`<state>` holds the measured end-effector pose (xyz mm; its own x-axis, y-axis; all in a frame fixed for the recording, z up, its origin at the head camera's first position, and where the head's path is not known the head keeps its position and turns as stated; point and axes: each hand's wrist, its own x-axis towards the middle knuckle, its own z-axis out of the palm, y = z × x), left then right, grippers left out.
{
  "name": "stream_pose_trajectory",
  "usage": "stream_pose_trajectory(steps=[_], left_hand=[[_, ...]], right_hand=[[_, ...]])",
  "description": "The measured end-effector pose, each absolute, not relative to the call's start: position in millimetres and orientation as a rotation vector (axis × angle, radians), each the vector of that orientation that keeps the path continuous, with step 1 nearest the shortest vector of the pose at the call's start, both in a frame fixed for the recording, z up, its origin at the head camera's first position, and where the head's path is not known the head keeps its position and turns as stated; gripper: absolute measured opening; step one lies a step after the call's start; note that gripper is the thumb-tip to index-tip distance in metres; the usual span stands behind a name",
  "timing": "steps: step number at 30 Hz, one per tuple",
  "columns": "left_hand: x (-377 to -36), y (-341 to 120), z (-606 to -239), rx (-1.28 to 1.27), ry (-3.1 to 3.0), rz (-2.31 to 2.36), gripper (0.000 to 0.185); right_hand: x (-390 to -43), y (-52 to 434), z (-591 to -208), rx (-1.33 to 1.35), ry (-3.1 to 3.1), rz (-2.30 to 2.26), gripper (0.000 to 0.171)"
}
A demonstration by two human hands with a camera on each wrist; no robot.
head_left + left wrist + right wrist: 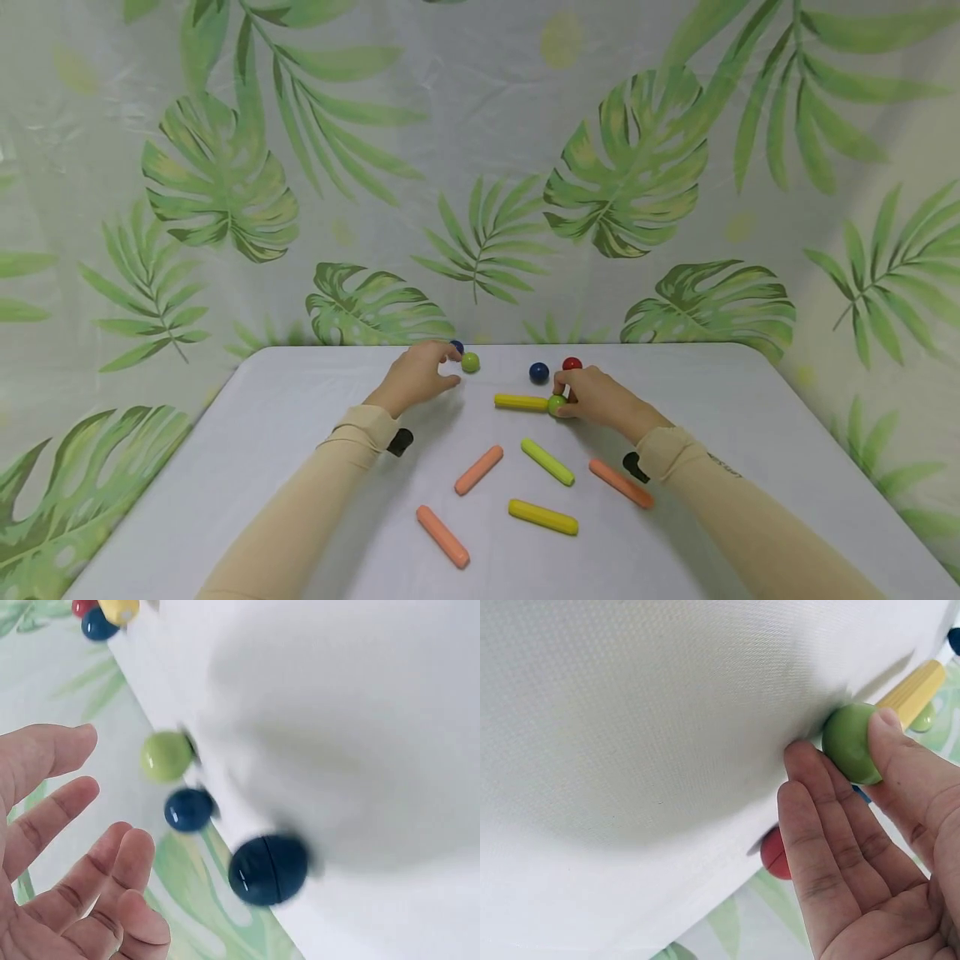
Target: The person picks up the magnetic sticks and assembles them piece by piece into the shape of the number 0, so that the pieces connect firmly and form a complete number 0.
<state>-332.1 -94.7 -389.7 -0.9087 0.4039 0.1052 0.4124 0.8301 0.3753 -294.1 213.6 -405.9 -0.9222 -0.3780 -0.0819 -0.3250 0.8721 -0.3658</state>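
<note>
My right hand [603,402] pinches a green ball [851,742] between thumb and fingers, low over the table. The ball sits at the right end of a ridged yellow stick [521,402]. A red ball [572,364] and a dark blue ball [538,372] lie just behind that hand. My left hand [415,377] hovers with loosely bent fingers and nothing in its grasp. Nearest to it are a lime green ball [168,756] and a dark blue ball [189,809]. Another dark blue ball with a seam [268,870] shows closer in the left wrist view; the left hand hides it from the head camera.
Nearer on the white table [300,392] lie several ridged sticks: an orange one [621,483], a lime one [547,462], a yellow one [543,517] and two salmon ones, one left of centre [478,470] and one in front [442,537]. A leaf-print curtain [487,125] hangs behind.
</note>
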Motion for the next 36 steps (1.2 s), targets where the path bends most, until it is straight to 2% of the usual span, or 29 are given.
stream_pose_trajectory(steps=[15,36], left_hand=[[-345.8,-150.2,-402.5,-0.477,-3.007,-0.751,0.041],[-349.7,-152.2,-419.1,-0.402,-3.087,-0.851,0.036]], right_hand=[[-290.0,213.9,-402.7,-0.577,2.901,-0.520,0.019],[-294.3,215.7,-408.6,-0.572,2.910,-0.515,0.020]])
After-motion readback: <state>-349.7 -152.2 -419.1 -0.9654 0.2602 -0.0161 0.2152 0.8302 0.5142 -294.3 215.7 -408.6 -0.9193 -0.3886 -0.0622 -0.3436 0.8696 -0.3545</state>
